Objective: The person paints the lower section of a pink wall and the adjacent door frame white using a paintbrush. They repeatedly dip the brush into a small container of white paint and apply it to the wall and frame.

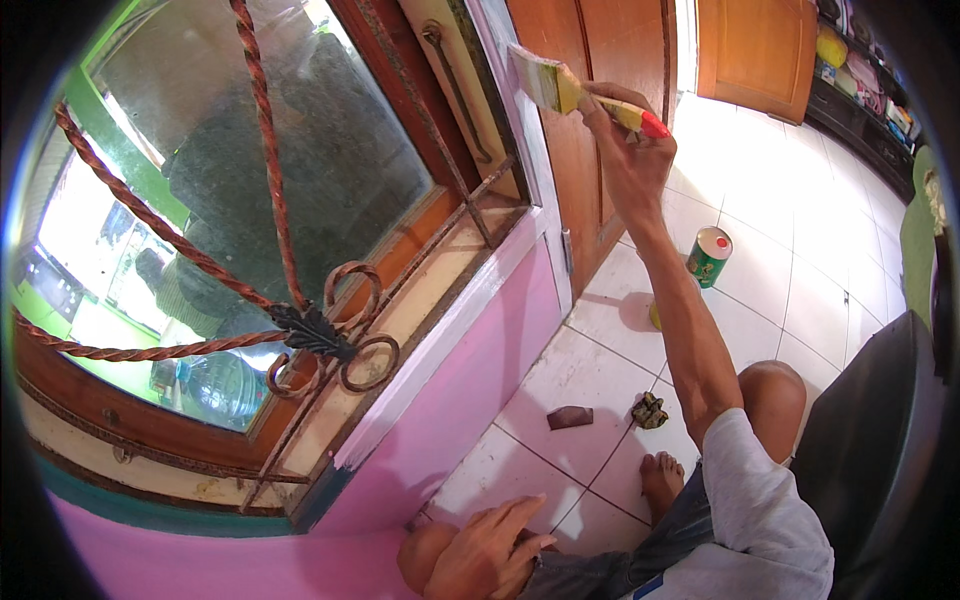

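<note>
My right hand (pixel 634 146) grips a flat paintbrush (pixel 559 86) with a yellow, red-tipped handle. Its bristles, coated in pale paint, touch or nearly touch the upright of the window frame (pixel 536 135), which looks freshly whitened. Along the lower edge of the window, the wooden trim (pixel 442 341) is also whitish, while its near end (pixel 322 491) is dark teal. Near my bent knee (pixel 424 555), my left hand (pixel 487 551) rests with its fingers apart and holds nothing.
Rusty twisted window grille bars (pixel 274 165) cross before the glass. A wooden door (pixel 585 172) adjoins the frame. On the tiled floor stand a green can (pixel 709 256), a brown scrap (pixel 570 417) and a crumpled dark wad (pixel 649 411). A black seat-like object (pixel 862 420) stands right.
</note>
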The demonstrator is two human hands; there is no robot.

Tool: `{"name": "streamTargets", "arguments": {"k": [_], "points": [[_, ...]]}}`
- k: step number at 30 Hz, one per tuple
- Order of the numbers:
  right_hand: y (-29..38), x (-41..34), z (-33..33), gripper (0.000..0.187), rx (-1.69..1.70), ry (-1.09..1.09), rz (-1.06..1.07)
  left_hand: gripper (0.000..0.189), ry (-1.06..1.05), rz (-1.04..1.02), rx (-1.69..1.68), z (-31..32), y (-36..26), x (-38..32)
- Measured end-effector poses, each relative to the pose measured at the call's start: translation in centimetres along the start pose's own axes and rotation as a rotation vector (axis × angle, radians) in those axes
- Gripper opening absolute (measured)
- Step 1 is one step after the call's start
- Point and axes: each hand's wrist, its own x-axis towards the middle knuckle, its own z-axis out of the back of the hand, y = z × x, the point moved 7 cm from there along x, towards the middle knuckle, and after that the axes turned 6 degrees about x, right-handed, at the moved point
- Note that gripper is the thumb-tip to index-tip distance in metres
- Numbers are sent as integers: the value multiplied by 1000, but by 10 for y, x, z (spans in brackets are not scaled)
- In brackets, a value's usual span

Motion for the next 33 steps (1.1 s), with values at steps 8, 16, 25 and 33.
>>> {"name": "streamTargets", "arguments": {"k": [8,16,25,33], "points": [[-3,-4,12,24,-159,101,-66,39,21,-69,97,1,-6,0],[27,67,-17,29,-214,112,252,36,56,82,-80,-1,2,7],[31,82,-18,23,12,-52,179,43,81,162,-127,1,3,13],[7,24,-4,22,22,2,34,43,69,-41,85,-10,7,7]]}}
